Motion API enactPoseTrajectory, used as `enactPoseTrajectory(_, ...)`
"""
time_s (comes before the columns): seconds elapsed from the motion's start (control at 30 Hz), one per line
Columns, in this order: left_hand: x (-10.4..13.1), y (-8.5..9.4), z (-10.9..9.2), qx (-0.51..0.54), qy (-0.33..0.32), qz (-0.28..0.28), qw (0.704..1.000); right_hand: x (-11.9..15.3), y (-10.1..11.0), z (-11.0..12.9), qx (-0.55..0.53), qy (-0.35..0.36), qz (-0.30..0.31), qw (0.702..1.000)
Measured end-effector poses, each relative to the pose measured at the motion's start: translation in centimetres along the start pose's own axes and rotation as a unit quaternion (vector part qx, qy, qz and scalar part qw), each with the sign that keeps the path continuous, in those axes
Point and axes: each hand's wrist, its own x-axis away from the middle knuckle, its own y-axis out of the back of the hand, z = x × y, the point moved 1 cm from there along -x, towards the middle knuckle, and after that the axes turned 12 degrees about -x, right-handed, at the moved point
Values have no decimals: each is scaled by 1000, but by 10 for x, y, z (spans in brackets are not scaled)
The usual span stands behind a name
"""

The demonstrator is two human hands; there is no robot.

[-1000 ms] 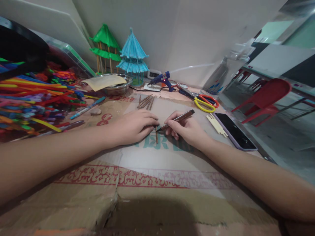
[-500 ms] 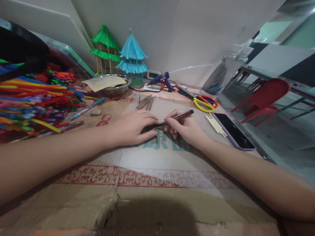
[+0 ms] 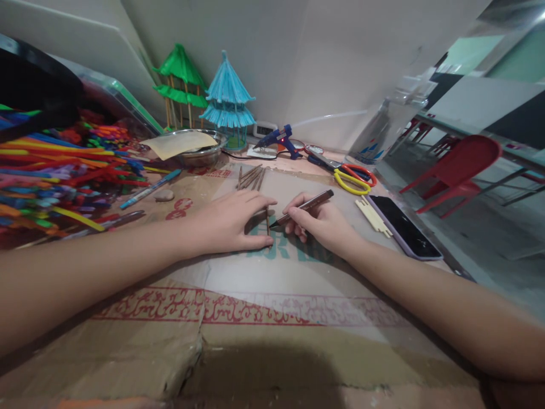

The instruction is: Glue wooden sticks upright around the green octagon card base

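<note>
My right hand [image 3: 321,221] is closed around a brown marker [image 3: 313,204], its dark tip slanting down to the left. That tip touches or nearly touches a thin brown stick [image 3: 268,220], which stands lengthwise on the sheet. My left hand [image 3: 232,221] pins the stick at its two ends, thumb at the near end and fingertips at the far end. Behind the left hand lies a loose group of similar brown sticks [image 3: 251,177]. Under both hands is a translucent sheet [image 3: 238,278] over printed cardboard.
Pale sticks [image 3: 373,217] lie beside a phone [image 3: 404,227] on the right. Scissors [image 3: 353,179], a blue glue gun [image 3: 279,139] and a metal bowl [image 3: 204,150] stand farther back. Blue [image 3: 229,94] and green [image 3: 181,85] model pavilions rise behind. Colourful pipe cleaners [image 3: 55,182] heap at left.
My left thumb has slid nearer along the stick and the fingers have spread, baring more of it. The marker tip has moved slightly nearer and left, beside the stick.
</note>
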Motion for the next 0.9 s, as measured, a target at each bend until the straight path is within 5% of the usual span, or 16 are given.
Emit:
enactPoseTrajectory(0.53, -1, -2, 3, 24, -6, -8, 1000, -6, 5, -10, -23, 22, -2, 999)
enactPoseTrajectory(0.9, 2, -2, 1, -7, 45, -44, 998, -6, 5, -5, -47, 35, -53, 997)
